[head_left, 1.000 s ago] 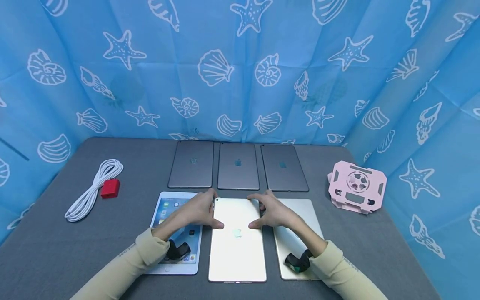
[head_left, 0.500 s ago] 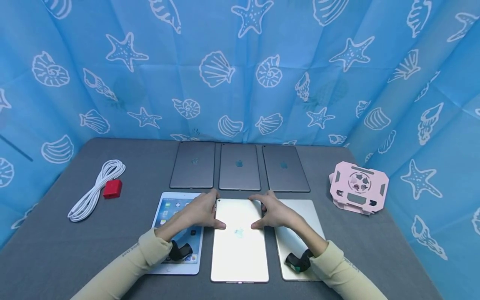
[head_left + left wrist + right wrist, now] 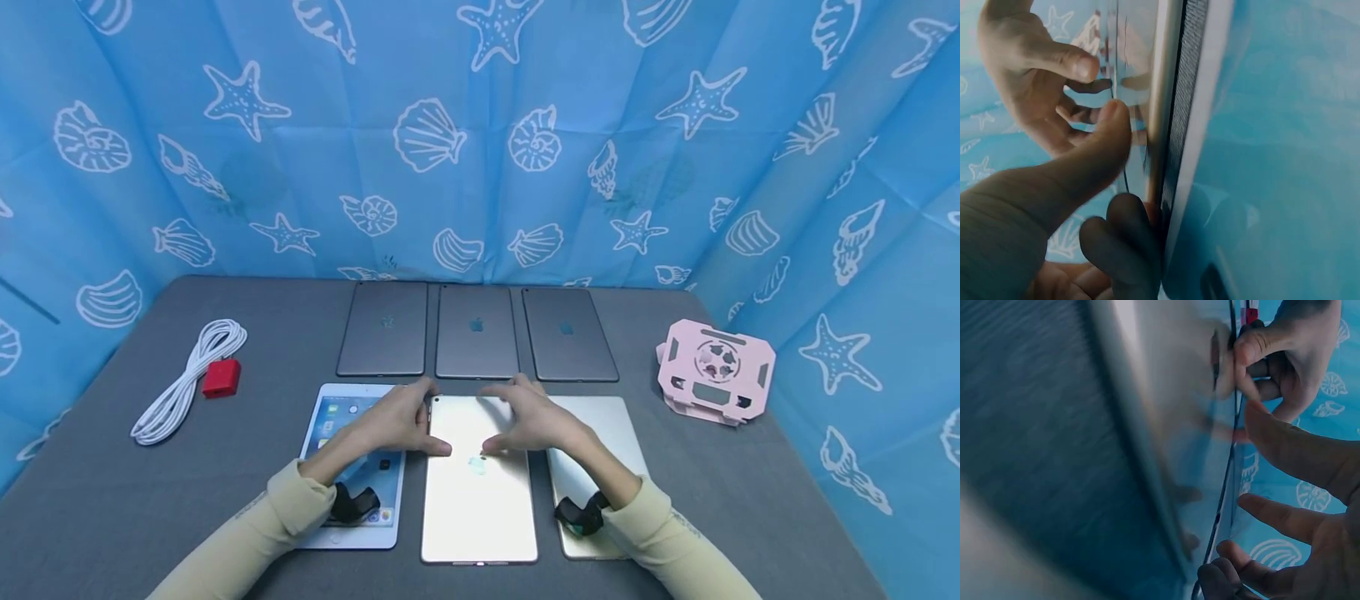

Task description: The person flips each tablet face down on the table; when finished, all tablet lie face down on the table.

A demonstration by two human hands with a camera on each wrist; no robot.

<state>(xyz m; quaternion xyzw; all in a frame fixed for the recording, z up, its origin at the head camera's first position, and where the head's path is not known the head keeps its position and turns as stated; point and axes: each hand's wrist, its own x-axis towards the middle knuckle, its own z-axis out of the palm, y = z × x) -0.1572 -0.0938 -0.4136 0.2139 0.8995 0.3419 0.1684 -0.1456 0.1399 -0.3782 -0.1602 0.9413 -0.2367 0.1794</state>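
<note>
Near the front edge of the grey counter point(image 3: 112, 500), at its middle, lay the silver tablet turned back-up point(image 3: 478, 500), and both hands were on its far end. The left hand point(image 3: 396, 423) held the tablet's left edge, thumb pressed on the shiny back and fingers point(image 3: 1124, 234) curled under the rim, as the left wrist view showed. The right hand point(image 3: 525, 421) hovered over the upper back with fingers point(image 3: 1285, 515) spread and relaxed, thumb tip touching the metal, gripping nothing.

As a judgement, the work was at an early stage: the tablet rested flat, or at most barely raised along its left edge, so any lifting or turning was yet to be done.

Left of it lay a white tablet with its lit screen up point(image 3: 330, 417), showing rows of app icons too small to read; right of it lay another silver tablet back-up point(image 3: 607, 421). Along the back edge sat three dark grey tablets point(image 3: 476, 332), each with an Apple logo. No legible writing appeared anywhere. A coiled white cable with a red plug point(image 3: 187, 379) lay toward the left edge, a pink folding stand point(image 3: 716, 371) toward the right.
</note>
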